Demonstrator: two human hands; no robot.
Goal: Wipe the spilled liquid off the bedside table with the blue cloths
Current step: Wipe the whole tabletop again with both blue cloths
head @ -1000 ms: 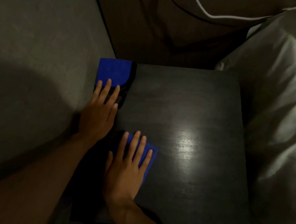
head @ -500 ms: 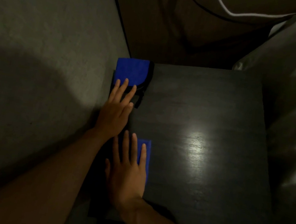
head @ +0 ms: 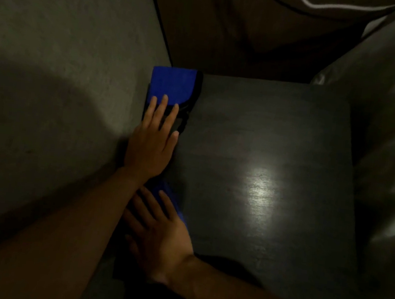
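At the table's (head: 293, 137) near-left corner, your right hand (head: 162, 235) lies flat, fingers spread, on one cloth (head: 172, 196). Just beyond, your left hand (head: 153, 141) presses flat on the far cloth (head: 172, 85). Unwiped tabletop lies rightward, nearer your right hand.

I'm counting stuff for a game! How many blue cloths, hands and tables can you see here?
Blue cloths: 2, far cloth and near cloth
Hands: 2, left hand and right hand, each flat on a cloth
Tables: 1, bedside table
Total: 5
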